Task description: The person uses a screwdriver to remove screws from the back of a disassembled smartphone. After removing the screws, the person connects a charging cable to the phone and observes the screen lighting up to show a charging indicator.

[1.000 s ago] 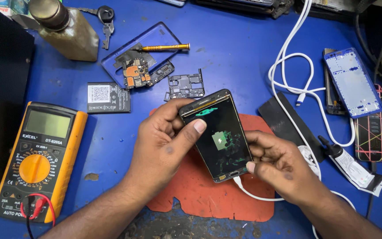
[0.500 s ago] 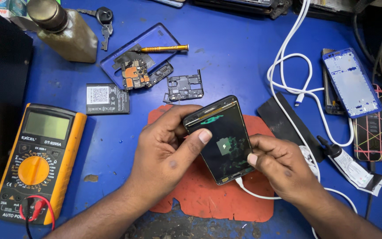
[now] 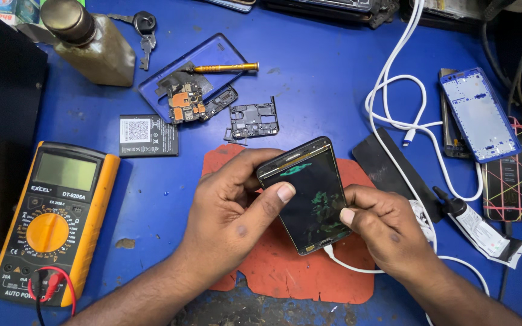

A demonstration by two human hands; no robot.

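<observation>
- Blue table (image 3: 333,78): much the same spread of parts as before; the yellow meter (image 3: 52,220) sits at the left.
- Orange mat (image 3: 309,278): the phone (image 3: 309,193) is held just above it, white cable (image 3: 357,265) plugged into its bottom end.
- Left hand (image 3: 231,217) clamps the phone's top-left edge, thumb on the glass; right hand (image 3: 388,229) pinches the right edge.
- Step, I judge: checking the screen; next calls for steady holding.
- Since earlier, the green patch on the screen has dimmed and spread.

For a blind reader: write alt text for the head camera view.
Both hands, left hand and right hand, hold a dark phone with a white cable plugged into its bottom end, above a red mat on a blue bench. A yellow multimeter, phone parts and a small screwdriver lie around.
</observation>
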